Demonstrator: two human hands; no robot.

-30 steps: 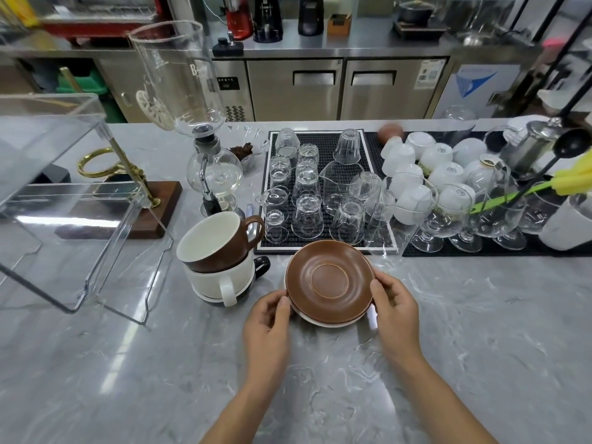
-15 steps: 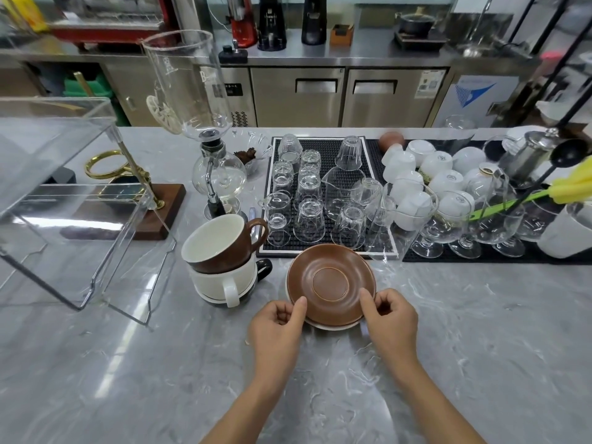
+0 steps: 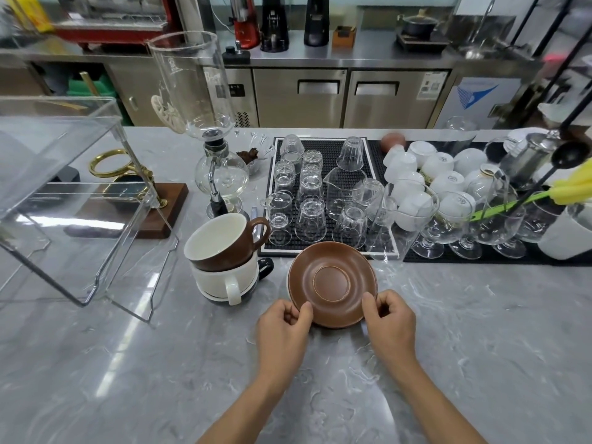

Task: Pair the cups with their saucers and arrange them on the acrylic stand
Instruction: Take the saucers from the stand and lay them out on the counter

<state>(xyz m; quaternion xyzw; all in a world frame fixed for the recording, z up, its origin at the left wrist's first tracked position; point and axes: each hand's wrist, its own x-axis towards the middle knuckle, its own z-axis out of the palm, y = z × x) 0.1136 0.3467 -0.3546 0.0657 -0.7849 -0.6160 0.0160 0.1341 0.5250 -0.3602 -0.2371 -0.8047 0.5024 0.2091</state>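
Acrylic stand (image 3: 80, 200): biggest thing here, sitting on the left of the bench (image 3: 480, 347). Nothing of mine on it yet, so the arranging part hasn't begun.

Cup stack (image 3: 224, 257): brown cup (image 3: 221, 241) tilted on top of a cream cup (image 3: 227, 277), with what looks like a dark-handled one underneath, can't tell for sure. It's between the stand and my saucers, just beside my left hand, same spot as a second ago. Untouched so far.

Saucers: brown saucer (image 3: 331, 282) on top; a second ago a white rim showed under it, now I can barely see one. They're right in front of me on the bench, just this side of the black drying mat (image 3: 330, 145) full of glasses.

What changed: a second ago both hands lay flat around the sides of the saucer. Since then my fingers have curled in and slid to the near edge.

Left hand (image 3: 282, 328): fingers curled, thumb tip pinching the saucer's near-left rim.

Right hand (image 3: 389, 325): same deal, curled up, thumb and fingertip on the near-right rim.

What it means: my guess is I'm about to peel the brown saucer off whatever's below, so it can go under the brown cup. Can't tell if it's actually lifted yet or still resting.

Watch out: the glasses sit close behind, so I'd lift toward me, not away.
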